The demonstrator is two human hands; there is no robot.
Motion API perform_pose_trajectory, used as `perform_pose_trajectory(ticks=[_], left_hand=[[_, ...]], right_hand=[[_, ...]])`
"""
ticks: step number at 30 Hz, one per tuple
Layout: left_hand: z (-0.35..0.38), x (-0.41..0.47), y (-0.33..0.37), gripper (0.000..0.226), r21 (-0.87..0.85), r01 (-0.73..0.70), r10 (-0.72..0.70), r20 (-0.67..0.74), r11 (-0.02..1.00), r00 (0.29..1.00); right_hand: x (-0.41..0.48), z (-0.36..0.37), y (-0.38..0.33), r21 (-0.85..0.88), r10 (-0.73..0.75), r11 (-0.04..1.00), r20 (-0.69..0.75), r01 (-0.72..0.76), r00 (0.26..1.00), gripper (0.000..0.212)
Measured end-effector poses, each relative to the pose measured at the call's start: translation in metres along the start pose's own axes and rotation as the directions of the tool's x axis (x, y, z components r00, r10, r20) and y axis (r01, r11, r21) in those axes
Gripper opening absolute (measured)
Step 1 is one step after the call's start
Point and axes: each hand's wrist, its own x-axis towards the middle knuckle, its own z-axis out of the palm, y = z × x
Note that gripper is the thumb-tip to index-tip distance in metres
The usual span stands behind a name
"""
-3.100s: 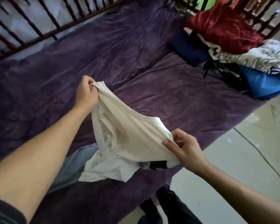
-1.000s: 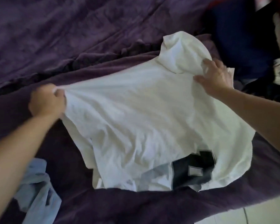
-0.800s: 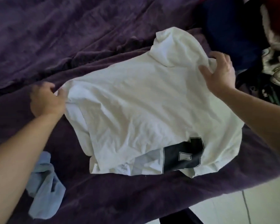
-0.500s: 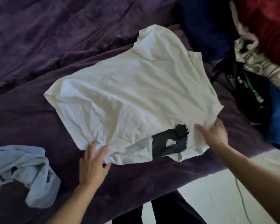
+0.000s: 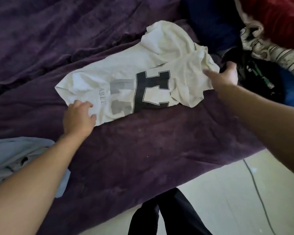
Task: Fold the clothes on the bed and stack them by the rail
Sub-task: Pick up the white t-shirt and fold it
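Lying folded: cream cotton T-shirt with black block numerals [image 5: 126,78], on purple plush bedspread [image 5: 143,150].
Left hand [image 5: 78,118]: released, flat, 8 o'clock hem.
Right hand [image 5: 222,77]: released, pressing 3 o'clock edge.

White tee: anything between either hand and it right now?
Nothing visible. The left hand lies flat on the near-left edge of the white tee, and the right hand is on its right end. Both touch the cloth directly.
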Motion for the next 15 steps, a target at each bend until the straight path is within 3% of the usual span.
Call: perform_pose_trajectory(ticks=[3, 5, 6, 8, 10, 12, 15], left_hand=[[0.029, -0.013, 0.010, 0.045, 0.029, -0.051, 0.050, 0.024, 0.998, 0.998], [0.043, -0.001, 0.009, 0.054, 0.029, 0.008, -0.008, -0.019, 1.000, 1.000], [0.050, 0.009, 0.006, 0.060, -0.011, 0.087, -0.087, -0.028, 0.996, 0.996], [0.059, 0.032, -0.002, 0.069, -0.183, 0.337, -0.340, 0.016, 0.924, 0.940], [0.064, 0.045, -0.007, 0.052, -0.381, 0.470, -0.491, 0.047, 0.796, 0.870], [0.064, 0.044, -0.007, 0.030, -0.502, 0.442, -0.513, -0.003, 0.743, 0.859], [0.055, 0.009, 0.002, 0.026, -0.509, 0.379, -0.481, -0.081, 0.773, 0.873]], right_hand=[[-0.028, 0.030, 0.034, -0.044, 0.112, 0.993, 0.163, -0.106, 0.980, 0.092], [-0.030, 0.051, 0.046, -0.159, 0.133, 0.982, 0.198, -0.102, 0.971, 0.076], [-0.028, 0.059, 0.049, -0.202, 0.117, 0.976, 0.191, -0.077, 0.975, 0.057], [-0.024, 0.070, 0.053, -0.181, 0.057, 0.983, 0.138, -0.032, 0.989, 0.020], [-0.026, 0.067, 0.057, -0.001, -0.006, 1.000, 0.086, 0.006, 0.996, 0.022], [-0.036, 0.049, 0.062, 0.185, -0.014, 0.983, -0.026, 0.018, 1.000, 0.028], [-0.051, 0.004, 0.081, 0.256, 0.100, 0.966, -0.244, -0.035, 0.965, 0.023]])
